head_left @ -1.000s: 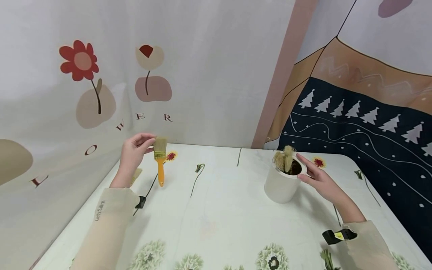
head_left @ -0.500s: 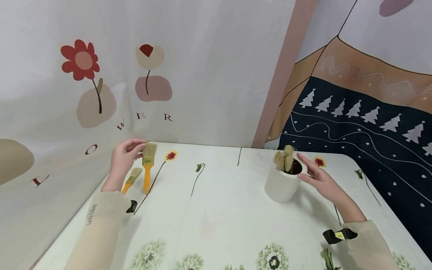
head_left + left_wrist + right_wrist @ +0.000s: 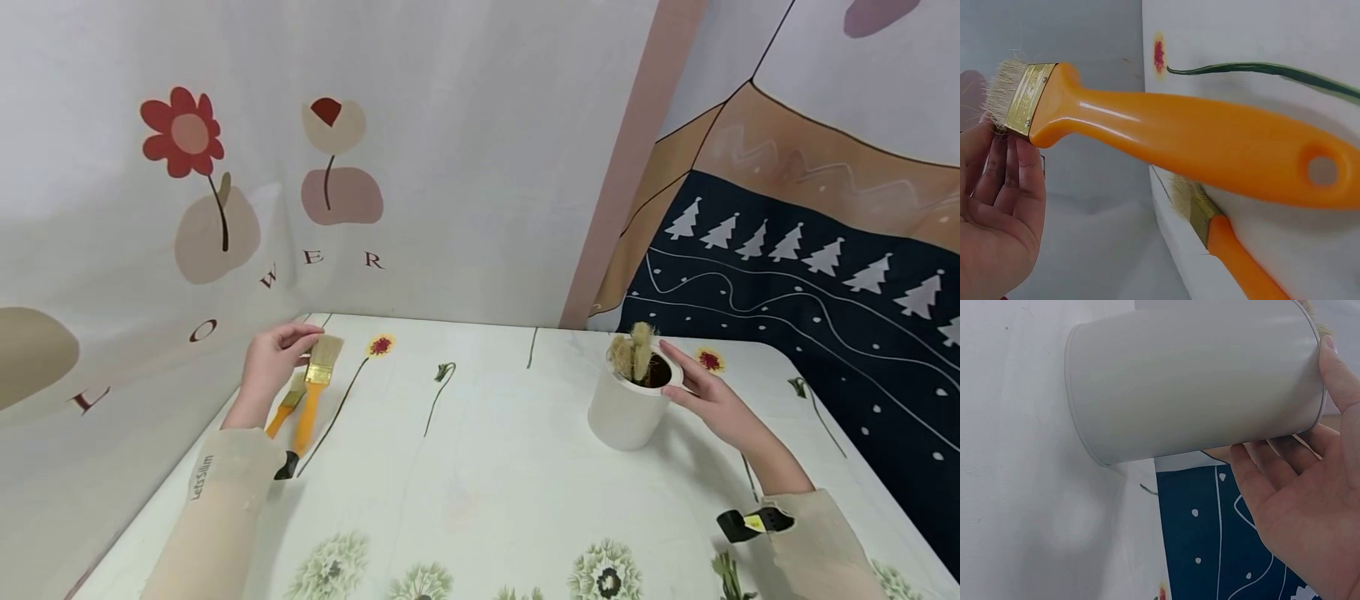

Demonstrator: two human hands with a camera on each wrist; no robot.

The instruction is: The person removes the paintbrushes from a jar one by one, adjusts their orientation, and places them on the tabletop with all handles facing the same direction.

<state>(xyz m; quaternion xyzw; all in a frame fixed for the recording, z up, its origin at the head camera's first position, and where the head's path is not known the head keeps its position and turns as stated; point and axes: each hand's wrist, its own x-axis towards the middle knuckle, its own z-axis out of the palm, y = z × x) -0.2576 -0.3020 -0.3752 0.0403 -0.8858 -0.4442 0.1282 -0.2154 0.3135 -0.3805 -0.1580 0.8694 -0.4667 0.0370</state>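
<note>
Nearer than the white cylindrical canister, printed flowers show on the tablecloth. Bristle tufts rise above the upright canister's rim, which the right hand grips from the right. Well left of the canister, the left hand pinches an orange-handled flat paintbrush by its bristles, beside a second paintbrush. Beyond the canister hangs a curtain.

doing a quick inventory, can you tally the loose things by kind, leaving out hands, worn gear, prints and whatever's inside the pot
Brushes: 2 (the held brush in the left hand, and the other brush)
Pots: 1 (the white pot)
Total: 3
</note>
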